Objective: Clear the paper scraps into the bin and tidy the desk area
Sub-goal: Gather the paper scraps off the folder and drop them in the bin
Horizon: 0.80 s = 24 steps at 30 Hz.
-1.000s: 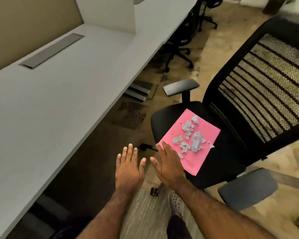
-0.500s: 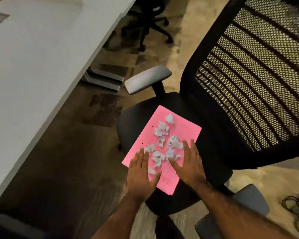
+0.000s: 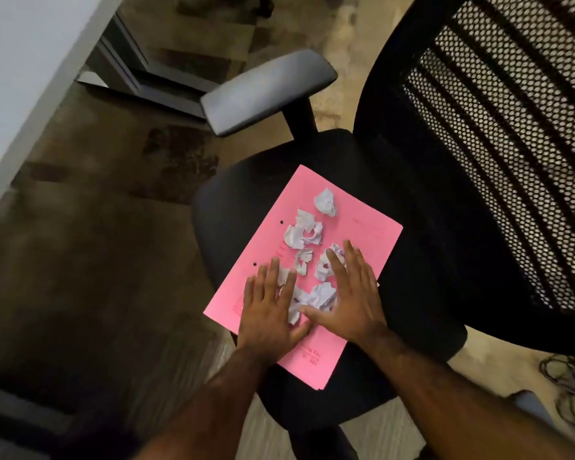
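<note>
Both hands have advanced up the pink folder [image 3: 356, 247]; left hand [image 3: 268, 310] and right hand [image 3: 352, 293], flat and open-fingered, flank crumpled paper scraps [image 3: 304, 232] on chair seat [image 3: 233, 207].

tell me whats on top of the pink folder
Crumpled white paper scraps lie on the pink folder, with the left hand and right hand flat over the nearer ones. Anything beneath the palms is hidden.

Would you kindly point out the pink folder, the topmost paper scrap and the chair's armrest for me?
pink folder [image 3: 362, 224]: head view, bare upper right area of its cover.
topmost paper scrap [image 3: 326, 202]: head view, middle of the crumpled ball.
armrest [image 3: 266, 91]: head view, centre of the grey pad.
</note>
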{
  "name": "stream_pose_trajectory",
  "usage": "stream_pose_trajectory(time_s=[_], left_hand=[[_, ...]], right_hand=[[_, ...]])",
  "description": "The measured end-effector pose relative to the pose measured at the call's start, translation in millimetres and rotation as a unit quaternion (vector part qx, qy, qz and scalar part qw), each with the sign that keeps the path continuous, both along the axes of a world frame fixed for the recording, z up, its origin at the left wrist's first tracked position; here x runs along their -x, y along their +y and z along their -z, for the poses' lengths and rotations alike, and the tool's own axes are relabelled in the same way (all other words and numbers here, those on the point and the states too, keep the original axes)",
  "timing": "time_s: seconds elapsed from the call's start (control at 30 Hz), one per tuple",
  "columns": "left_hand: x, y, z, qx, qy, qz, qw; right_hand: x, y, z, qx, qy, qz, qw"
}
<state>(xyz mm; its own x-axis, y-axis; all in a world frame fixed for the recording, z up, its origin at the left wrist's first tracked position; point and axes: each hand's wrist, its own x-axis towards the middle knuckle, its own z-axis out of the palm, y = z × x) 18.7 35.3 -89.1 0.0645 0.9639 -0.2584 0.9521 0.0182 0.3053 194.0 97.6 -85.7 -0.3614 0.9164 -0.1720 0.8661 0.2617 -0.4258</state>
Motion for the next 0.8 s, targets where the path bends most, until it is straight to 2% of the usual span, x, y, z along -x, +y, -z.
stream_pose_trajectory(time_s=[0.2, 0.37, 0.53, 0.63, 0.7, 0.8], left_hand=[[1.9, 12.1, 15.1, -0.067, 0.036, 0.056, 0.996], [4.7, 18.4, 22.6, -0.131, 0.041, 0.088, 0.987], [8.4, 32.7, 16.1, -0.131, 0.017, 0.102, 0.986], [11.3, 41.5, 11.3, -0.071, 0.001, 0.098, 0.993], [12.7, 42.9, 11.3, -0.032, -0.015, 0.068, 0.997], [15.7, 39.3, 0.2, -0.064, -0.057, -0.004, 0.996]], right_hand=[[13.1, 12.3, 19.9, -0.120, 0.015, -0.065, 0.991], [10.9, 17.2, 33.1, -0.185, 0.015, -0.104, 0.977], [14.9, 19.6, 31.7, -0.195, 0.021, -0.140, 0.971], [16.3, 23.2, 28.4, -0.191, 0.032, -0.138, 0.971], [19.3, 25.7, 22.8, -0.175, 0.049, -0.116, 0.976], [23.3, 22.1, 11.5, -0.156, 0.086, -0.074, 0.981]])
